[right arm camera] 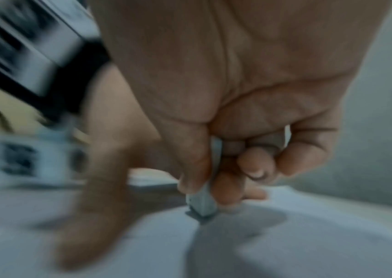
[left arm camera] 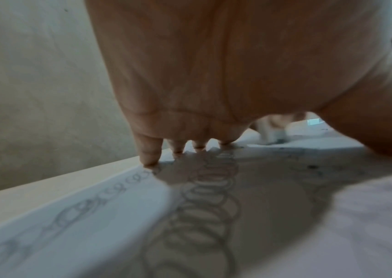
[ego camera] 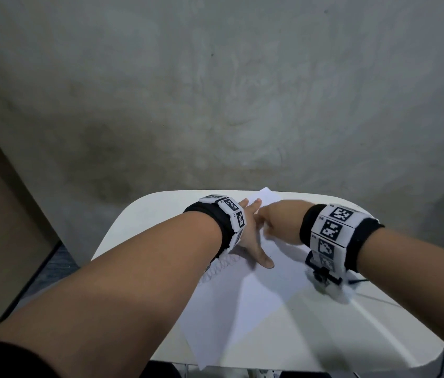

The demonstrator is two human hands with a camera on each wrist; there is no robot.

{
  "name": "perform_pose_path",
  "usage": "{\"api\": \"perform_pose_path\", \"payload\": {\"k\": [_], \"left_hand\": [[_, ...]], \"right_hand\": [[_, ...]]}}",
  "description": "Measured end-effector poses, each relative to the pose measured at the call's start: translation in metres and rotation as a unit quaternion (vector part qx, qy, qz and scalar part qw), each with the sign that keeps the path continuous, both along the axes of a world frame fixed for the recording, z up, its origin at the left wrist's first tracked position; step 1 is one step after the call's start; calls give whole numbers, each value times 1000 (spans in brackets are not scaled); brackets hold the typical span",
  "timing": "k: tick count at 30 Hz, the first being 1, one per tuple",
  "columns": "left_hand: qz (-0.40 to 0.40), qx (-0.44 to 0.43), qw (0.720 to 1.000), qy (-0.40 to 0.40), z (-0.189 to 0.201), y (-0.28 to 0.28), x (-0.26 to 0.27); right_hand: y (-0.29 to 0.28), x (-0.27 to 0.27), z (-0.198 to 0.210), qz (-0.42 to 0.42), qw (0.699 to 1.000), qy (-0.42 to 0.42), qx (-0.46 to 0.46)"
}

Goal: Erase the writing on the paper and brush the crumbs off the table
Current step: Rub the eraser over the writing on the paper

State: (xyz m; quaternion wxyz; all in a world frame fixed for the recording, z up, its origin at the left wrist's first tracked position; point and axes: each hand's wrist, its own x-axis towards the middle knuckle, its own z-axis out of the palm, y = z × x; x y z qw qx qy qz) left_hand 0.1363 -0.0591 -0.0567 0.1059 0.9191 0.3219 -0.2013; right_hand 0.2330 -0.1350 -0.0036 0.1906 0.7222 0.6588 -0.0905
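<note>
On the paper (ego camera: 245, 304), lying askew across the surface (ego camera: 338, 317) and overhanging its near edge: eraser (right arm camera: 202, 203) tip pressed down on the far half, pinched in the right hand (ego camera: 275, 222) between thumb and curled fingers. Left hand (ego camera: 251, 236) spread flat just beside, straight fingers (left arm camera: 150, 150) pressing the sheet, holding nothing.

Step in hand, by the look of it: rubbing out the pencil loops (left arm camera: 204, 206).

To do it well: keep the flat hand close to the rubbed spot, so the sheet neither slides nor buckles. Rub in short strokes, away from the pinning hand rather than toward it. Press firmly but not hard, thin paper creasing or tearing easily. Shift the pinning hand before moving on to the loop rows under and beside it. Leave the crumbs (left arm camera: 311, 167) until the loops are gone, then sweep them off the surface with the free hand.

Counted: one paper, one eraser, two hands, one surface. Two rows of loops plainly visible in the left wrist view, more perhaps hidden under the palm. Crumbs: dark specks near the eraser, too small and blurred to count.
</note>
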Motion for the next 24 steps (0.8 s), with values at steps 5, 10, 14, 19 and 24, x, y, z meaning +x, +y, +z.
{"api": "perform_pose_path", "payload": {"k": [5, 10, 14, 19, 24], "left_hand": [[-27, 18, 999, 3, 0, 0, 0], [15, 1, 1000, 6, 7, -5, -1], [-45, 22, 999, 16, 11, -5, -19], [-55, 41, 996, 52, 8, -4, -50], [-49, 33, 997, 44, 9, -10, -53]], "right_hand": [[2, 7, 5, -23, 999, -45, -18], [-5, -2, 1, 11, 999, -10, -38], [2, 7, 4, -37, 998, -47, -19], [1, 2, 6, -14, 997, -66, -31], [-5, -22, 1, 56, 997, -25, -45]]}}
